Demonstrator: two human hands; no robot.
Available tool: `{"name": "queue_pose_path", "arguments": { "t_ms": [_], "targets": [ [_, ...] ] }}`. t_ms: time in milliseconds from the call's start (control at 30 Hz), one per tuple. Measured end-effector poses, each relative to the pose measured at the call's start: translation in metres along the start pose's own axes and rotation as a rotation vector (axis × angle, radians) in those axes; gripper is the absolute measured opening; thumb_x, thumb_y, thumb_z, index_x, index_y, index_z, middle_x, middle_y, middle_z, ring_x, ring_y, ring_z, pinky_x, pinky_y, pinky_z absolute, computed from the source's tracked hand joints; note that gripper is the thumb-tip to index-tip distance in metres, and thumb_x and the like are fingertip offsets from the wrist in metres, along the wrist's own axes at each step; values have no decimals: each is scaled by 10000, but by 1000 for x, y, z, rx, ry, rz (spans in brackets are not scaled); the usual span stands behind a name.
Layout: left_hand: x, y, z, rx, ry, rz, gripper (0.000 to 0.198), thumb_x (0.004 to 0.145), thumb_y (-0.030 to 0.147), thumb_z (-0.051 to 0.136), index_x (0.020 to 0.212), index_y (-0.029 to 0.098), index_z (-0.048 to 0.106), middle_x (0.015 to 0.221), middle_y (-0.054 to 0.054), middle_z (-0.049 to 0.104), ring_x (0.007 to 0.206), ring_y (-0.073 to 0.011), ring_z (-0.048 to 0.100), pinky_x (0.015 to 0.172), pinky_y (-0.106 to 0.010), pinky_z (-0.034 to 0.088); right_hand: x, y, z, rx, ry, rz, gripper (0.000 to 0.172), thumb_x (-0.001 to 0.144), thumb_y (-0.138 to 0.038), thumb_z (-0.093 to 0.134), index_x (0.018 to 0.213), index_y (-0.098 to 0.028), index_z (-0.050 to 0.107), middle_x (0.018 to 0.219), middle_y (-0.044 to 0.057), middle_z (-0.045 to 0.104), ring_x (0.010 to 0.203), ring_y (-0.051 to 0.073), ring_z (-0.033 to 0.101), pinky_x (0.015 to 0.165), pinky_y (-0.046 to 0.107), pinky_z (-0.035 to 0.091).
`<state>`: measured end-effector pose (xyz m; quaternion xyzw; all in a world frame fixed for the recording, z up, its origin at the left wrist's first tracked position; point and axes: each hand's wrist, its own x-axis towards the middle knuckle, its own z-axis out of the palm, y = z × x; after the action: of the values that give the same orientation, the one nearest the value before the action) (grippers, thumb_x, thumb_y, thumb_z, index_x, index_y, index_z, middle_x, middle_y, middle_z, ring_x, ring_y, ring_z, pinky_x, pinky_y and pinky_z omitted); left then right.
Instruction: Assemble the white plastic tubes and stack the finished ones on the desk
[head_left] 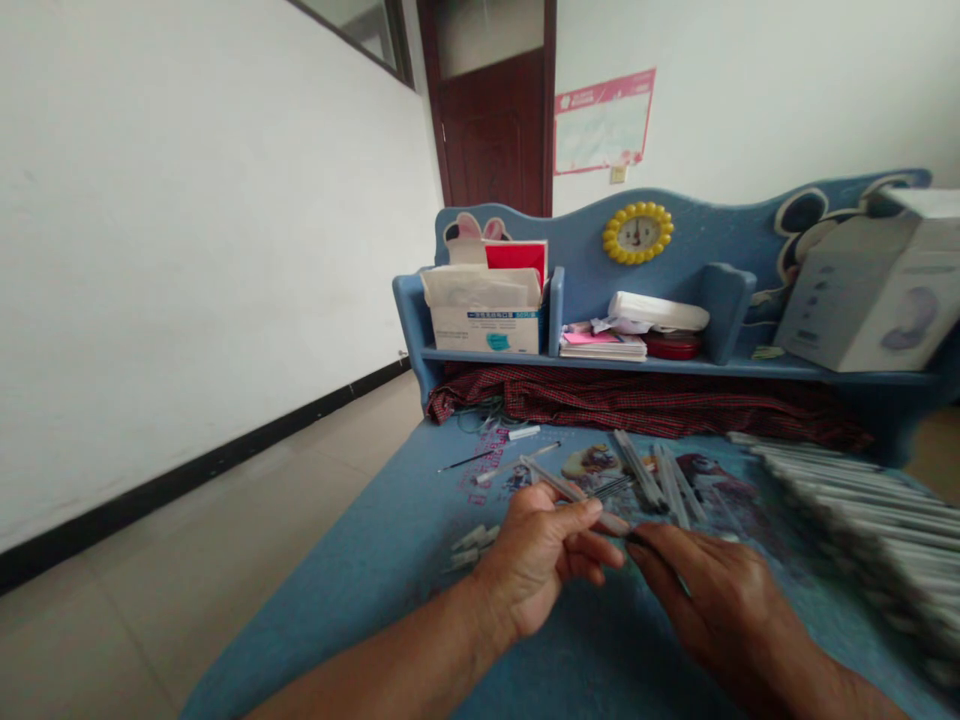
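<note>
**Both hands on one pen tube, below the clock**

The left hand [547, 560] holds a slim grey plastic pen tube [559, 485] well below the yellow flower-shaped clock [637, 232]. Its grip is closed around the tube's middle between thumb and fingers, and the tube slants up and away to the left. The right hand [705, 600], lower and to the right of the clock, has a narrow grip pinched on the tube's dark near end. Between the clock and the hands, loose grey tubes [660, 478] lie on the blue surface [390, 560] in front of a red checked cloth [637, 400]. Far to the lower right of the clock lies a blurred row of white tubes [862, 495], and to its lower left lie small white caps [474, 545].
</note>
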<state>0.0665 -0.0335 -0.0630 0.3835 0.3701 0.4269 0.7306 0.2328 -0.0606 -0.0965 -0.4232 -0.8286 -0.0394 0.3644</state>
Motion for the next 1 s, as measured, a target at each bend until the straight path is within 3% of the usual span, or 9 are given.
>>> {"name": "queue_pose_path", "arguments": {
  "t_ms": [100,200,367,567,833,900,1000],
  "targets": [
    [0,-1,-1,-5,-7,9,160,756,181,611,845,144,484,730,-50,691,452,-95,614,376,-143,423,0,-3,-1,225,-109,206,252,918,-273,373,795,-191,577,571,-1,599,468,132,583,449,236,392],
    [1,-2,-1,-4,-24,21,186,748,187,620,829,155,456,711,-39,685,448,-101,615,372,-147,424,2,-7,-4,466,-198,433,376,919,-396,341,668,-197,538,520,-12,533,457,121,535,428,225,375],
    [1,-2,-2,7,-37,40,217,741,193,628,831,167,432,711,-41,690,444,-106,615,376,-153,428,8,-13,-8,782,-291,664,435,873,-513,398,630,-178,533,533,-11,554,451,105,532,439,210,399],
    [1,-2,-2,9,-35,67,242,732,200,644,828,167,424,743,-60,700,449,-113,619,385,-164,435,8,-13,-7,892,-262,714,436,845,-541,439,632,-175,541,498,-15,566,409,96,518,410,198,385],
    [0,2,-1,10,-100,74,277,741,174,634,882,169,396,782,-79,704,484,-121,635,422,-174,461,9,-16,-6,1305,-303,895,405,852,-531,430,743,-154,529,420,-18,554,290,89,449,332,180,328],
    [-1,3,0,20,-92,69,268,748,165,625,888,167,397,784,-74,702,480,-116,632,424,-174,463,10,-16,-6,1289,-307,890,414,856,-540,410,748,-158,526,429,-19,554,296,92,454,339,186,339],
    [-1,3,1,35,-39,75,252,753,179,624,868,171,400,778,-67,699,474,-116,627,412,-176,459,9,-12,-6,1084,-289,752,424,854,-551,410,718,-167,529,510,-10,575,391,98,507,404,198,384]
  ]
}}
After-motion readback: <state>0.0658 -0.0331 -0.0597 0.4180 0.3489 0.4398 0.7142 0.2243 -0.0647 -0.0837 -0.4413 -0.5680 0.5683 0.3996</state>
